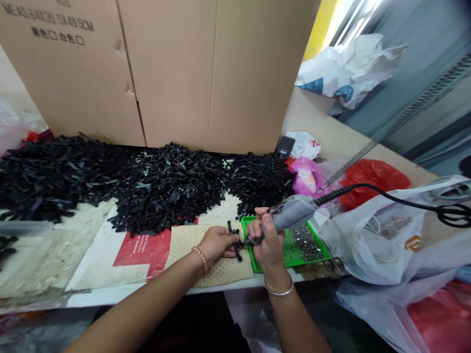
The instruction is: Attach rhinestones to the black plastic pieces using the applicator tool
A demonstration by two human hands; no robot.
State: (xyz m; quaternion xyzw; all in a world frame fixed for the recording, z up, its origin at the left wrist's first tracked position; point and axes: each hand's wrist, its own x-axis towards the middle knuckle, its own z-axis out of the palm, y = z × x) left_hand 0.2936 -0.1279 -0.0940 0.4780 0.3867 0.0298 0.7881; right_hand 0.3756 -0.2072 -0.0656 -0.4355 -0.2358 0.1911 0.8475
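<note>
My left hand [218, 242] is closed around a small black plastic part [234, 238], pressing it onto a beige honeycomb mat [186, 247]. My right hand [267, 239] grips a grey electric screwdriver [290, 214], tilted down to the left, its tip touching the black part. A black cable [382, 193] runs from the tool's rear to the right. Right of the tool tip lies a green tray [290, 256] with several small silver screws [307, 240] in it.
A long heap of black plastic parts [147, 184] covers the bench behind the mat, in front of a big cardboard box [165, 68]. Plastic bags, white [371, 235], red [371, 176] and pink [307, 176], crowd the right side. Black scissors [454, 214] lie far right.
</note>
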